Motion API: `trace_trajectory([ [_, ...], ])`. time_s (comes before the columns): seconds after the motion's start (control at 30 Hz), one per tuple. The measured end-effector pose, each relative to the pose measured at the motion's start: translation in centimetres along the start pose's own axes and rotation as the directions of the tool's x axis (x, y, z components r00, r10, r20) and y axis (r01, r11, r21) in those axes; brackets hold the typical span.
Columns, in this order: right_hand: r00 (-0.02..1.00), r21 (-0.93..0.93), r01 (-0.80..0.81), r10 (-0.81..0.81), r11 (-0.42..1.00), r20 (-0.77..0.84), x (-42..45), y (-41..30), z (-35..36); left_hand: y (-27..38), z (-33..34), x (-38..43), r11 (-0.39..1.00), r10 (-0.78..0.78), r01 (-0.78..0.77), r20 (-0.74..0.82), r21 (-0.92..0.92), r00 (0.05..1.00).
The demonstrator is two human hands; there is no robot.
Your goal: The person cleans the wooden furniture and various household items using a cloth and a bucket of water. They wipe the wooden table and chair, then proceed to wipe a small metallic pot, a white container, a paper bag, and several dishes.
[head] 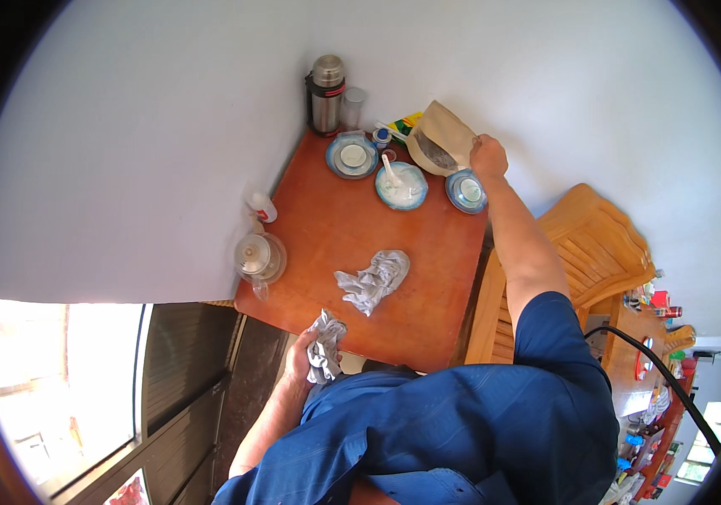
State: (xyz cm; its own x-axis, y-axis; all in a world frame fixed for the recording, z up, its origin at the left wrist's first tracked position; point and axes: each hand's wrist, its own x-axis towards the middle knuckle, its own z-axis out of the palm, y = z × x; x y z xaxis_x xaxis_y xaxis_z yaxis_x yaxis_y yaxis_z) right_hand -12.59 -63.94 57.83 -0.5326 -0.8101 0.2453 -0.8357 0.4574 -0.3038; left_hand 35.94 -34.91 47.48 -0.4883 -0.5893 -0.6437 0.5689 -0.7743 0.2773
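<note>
Near the table's front edge, my left hand grips a crumpled grey-white cloth. My right hand reaches to the far right corner and pinches the edge of a tan paper bag with a clear window. The bag stands tilted by the wall. Just below it is a blue-rimmed dish with a small cup. A second crumpled cloth lies on the reddish-brown table. Toward the back rest a plastic-covered bowl with a white spoon and another stacked dish set.
A steel thermos and a clear lidded container stand in the back corner. On the left are a glass teapot and a white bottle. A wooden chair is at the right. Walls border the table's back and left.
</note>
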Motion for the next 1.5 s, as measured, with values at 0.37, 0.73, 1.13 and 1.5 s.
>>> trace_trajectory([
  [0.37, 0.948, 0.830, -0.268, -0.019, 0.489, 0.317, -10.7, -3.0, -14.5, 4.2, 10.0, 2.1, 0.778, 0.496, -0.475, 0.062, 0.410, 0.866],
  [0.73, 0.798, 0.779, -0.600, -0.081, -0.181, 0.596, -30.2, -2.1, -4.5, -0.9, 20.5, 8.7, -0.225, 0.643, -0.717, 0.654, 0.659, 0.400],
  [1.13, 0.742, 0.738, -0.670, 0.091, 0.077, 0.664, -39.5, 6.2, -4.5, -1.2, 5.6, 17.7, -0.627, 0.564, -0.156, 0.582, 0.764, 0.586],
  [1.5, 0.773, 0.656, -0.521, -0.025, 0.545, 0.634, -38.8, 4.1, -7.1, -5.7, 18.8, 12.0, -0.474, 0.361, -0.726, 0.862, 0.497, 0.355],
])
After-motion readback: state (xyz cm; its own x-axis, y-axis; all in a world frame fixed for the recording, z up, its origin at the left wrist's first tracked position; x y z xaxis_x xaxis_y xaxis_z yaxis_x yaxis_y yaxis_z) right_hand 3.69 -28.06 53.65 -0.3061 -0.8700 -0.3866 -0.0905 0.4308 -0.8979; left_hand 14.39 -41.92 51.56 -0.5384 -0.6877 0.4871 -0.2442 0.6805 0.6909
